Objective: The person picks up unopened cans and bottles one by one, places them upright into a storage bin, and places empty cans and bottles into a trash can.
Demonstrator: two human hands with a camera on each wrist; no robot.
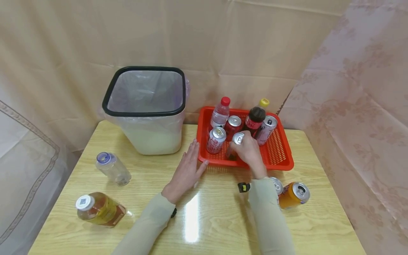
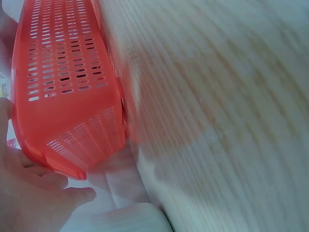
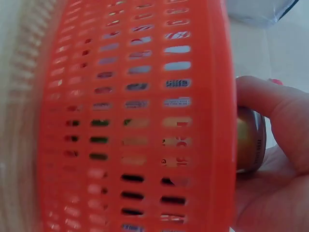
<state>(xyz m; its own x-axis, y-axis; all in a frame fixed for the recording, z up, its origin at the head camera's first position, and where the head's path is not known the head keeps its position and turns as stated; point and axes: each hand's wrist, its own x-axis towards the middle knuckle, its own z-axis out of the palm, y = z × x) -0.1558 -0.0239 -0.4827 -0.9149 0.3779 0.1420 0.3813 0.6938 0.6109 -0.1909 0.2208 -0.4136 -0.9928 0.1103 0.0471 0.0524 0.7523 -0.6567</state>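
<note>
A red plastic basket [image 1: 283,164] holds several drink cans and bottles. My right hand [image 1: 251,152] reaches over its front rim and grips a drink can [image 1: 238,138] by the upper part. In the right wrist view the fingers curl round this can [image 3: 251,137], and yellow and green show through the basket slots. My left hand [image 1: 185,170] has its fingers straight, fingertips right at the basket's left front corner. Beside the gripped can stands a pale Coca-Cola can [image 1: 215,141]. Behind are a red can [image 1: 233,124], a clear red-capped bottle [image 1: 220,113], a yellow-capped cola bottle [image 1: 256,115] and a pinkish can [image 1: 267,129].
A bag-lined bin [image 1: 156,138] with a black rim stands at the back left. An uncapped clear bottle [image 1: 114,170] and a white-capped tea-coloured bottle [image 1: 102,209] are on the left. An orange can [image 1: 293,195] and another can [image 1: 276,185] sit by my right forearm.
</note>
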